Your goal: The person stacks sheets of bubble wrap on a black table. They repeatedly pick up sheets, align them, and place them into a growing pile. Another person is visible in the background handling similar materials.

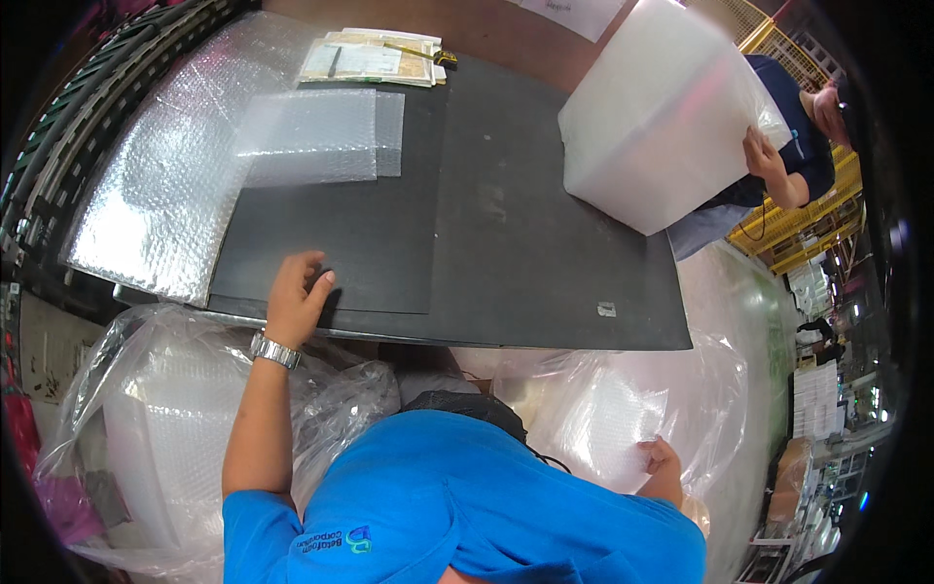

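My left hand [300, 292], a watch on its wrist, hovers over the near left edge of the dark table mat [496, 243]. Its fingers are loosely bent, thumb apart, with nothing in them. Low on the right, my right hand [662, 455] has its fingers closed at the edge of a bubble wrap sheet [608, 423], which lies in or against a large clear plastic bag [715, 389]. Farther up the mat, a few flat bubble wrap pieces [321, 136] overlap one another. They partly cover a larger bubble wrap sheet [161, 204] along the left side.
Papers [365, 58] lie at the far edge under a yellow-and-black tool [443, 57]. Across the right corner, a co-worker [788, 146] holds a big white translucent block [652, 117]. A roller conveyor [73, 92] runs along the left. Another plastic bag [185, 419] bulges below the table.
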`<move>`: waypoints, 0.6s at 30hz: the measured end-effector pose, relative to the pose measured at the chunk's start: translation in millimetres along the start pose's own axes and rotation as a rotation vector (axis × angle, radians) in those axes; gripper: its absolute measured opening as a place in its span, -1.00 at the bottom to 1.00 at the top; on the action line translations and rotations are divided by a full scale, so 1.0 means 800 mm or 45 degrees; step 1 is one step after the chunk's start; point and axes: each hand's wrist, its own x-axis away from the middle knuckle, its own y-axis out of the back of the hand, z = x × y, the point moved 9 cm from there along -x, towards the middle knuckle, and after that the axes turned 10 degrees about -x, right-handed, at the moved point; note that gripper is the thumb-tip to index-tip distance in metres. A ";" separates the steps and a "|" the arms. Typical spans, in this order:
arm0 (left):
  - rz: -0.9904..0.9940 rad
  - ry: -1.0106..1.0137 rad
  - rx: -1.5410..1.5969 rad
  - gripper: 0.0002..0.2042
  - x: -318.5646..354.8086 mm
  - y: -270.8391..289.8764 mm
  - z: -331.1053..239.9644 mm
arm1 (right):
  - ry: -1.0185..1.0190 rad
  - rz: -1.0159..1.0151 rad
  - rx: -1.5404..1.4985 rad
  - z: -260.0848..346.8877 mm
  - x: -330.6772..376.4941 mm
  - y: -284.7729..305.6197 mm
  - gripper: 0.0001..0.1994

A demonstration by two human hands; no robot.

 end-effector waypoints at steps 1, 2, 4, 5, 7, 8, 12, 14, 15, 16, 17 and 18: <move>0.016 0.002 0.025 -0.69 0.000 -0.004 0.000 | -0.096 0.146 -0.069 -0.010 -0.033 0.050 -0.25; -0.023 0.017 -0.015 -0.70 0.004 0.005 0.002 | 0.051 0.078 0.173 0.035 -0.001 0.008 -0.22; -0.055 0.013 -0.045 -0.70 0.006 0.012 0.004 | 0.120 -0.080 0.551 0.080 0.073 -0.021 -0.20; -0.053 -0.014 -0.066 -0.70 0.004 0.009 -0.001 | 0.048 -0.115 0.681 0.074 0.068 -0.005 -0.19; -0.052 -0.046 -0.082 -0.69 0.002 0.005 -0.007 | 0.006 -0.271 0.906 0.071 0.065 0.014 -0.21; -0.045 -0.047 -0.085 -0.69 0.003 0.004 -0.007 | 0.029 -0.386 1.005 0.067 0.066 0.013 -0.23; 0.000 -0.067 -0.107 -0.70 0.002 -0.001 -0.014 | 0.732 -1.099 1.072 0.119 0.062 0.021 -0.28; -0.055 -0.053 -0.123 -0.70 0.005 0.011 -0.006 | 1.418 -0.846 1.044 0.205 0.144 -0.094 -0.57; -0.065 -0.061 -0.139 -0.71 0.006 0.011 -0.006 | 1.369 -0.549 1.018 0.219 0.162 -0.158 -0.69; -0.060 -0.084 -0.174 -0.71 0.006 0.006 -0.009 | 1.268 -0.270 0.968 0.223 0.182 -0.216 -0.78; -0.060 -0.109 -0.212 -0.72 0.005 0.003 -0.012 | 1.300 0.031 1.003 0.217 0.210 -0.280 -0.78; -0.065 -0.130 -0.241 -0.72 0.006 0.002 -0.015 | 1.415 0.393 1.025 0.203 0.220 -0.335 -0.67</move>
